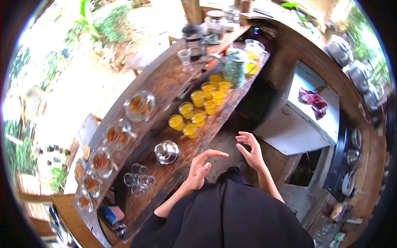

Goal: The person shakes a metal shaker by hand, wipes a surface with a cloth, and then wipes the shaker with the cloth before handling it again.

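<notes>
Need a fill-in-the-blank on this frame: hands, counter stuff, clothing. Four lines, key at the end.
1. The left hand and right hand are both open, holding ____.
2. Of the two hands, the one nearer the shiny metal item is the ____ one.
3. The glasses of yellow drink are ____ in number than the clustered clear glasses.
4. The person's garment is ____ in colour.

Missing words: nothing; left; more; black.

A dark red cloth is lying crumpled on a white cabinet. Silver-coloured pots are standing in a row beyond it. Green plants are growing outdoors, upper left.
</notes>
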A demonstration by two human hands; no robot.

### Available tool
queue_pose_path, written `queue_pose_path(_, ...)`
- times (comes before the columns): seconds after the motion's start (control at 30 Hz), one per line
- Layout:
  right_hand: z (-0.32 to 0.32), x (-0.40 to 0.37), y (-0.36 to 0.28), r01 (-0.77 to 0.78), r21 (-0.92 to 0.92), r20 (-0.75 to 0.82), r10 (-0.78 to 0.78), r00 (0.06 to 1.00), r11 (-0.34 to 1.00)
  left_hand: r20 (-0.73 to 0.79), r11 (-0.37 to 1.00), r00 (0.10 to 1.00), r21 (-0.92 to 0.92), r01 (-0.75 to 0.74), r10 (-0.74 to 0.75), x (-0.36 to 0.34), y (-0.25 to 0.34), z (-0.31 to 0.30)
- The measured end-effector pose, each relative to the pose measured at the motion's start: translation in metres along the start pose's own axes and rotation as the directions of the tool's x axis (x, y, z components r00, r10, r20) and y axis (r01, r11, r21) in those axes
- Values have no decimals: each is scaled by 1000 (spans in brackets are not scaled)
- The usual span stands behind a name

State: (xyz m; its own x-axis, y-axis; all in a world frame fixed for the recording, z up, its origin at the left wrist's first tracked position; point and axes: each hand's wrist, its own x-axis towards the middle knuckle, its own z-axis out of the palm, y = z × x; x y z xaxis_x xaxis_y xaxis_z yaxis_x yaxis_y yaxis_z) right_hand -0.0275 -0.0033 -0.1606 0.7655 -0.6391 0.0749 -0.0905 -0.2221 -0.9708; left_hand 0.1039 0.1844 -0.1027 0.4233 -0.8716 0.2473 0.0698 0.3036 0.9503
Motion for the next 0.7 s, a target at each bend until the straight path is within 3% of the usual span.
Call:
queue_pose_path(0.2, -112, -2, 25, -38, -2, -227, 37, 973, 999, 143, 996, 986, 11, 87, -87, 78, -52, 78)
queue_pose_path(0.27, -153, -1, 32, -24, -91, -284, -3, 959, 996, 203, 993, 973, 3, 115, -113, 108, -72, 109)
queue_pose_path(0.53, -292, -25, 79, -139, -128, -465, 64, 883, 982, 426, 969, 881, -34, 244, -207, 213, -156, 247)
queue_pose_path(0.7, -360, -40, 103, -236, -62, -656, 139, 742, 970, 550, 952, 798, -16, 305, -247, 266, -182, 320)
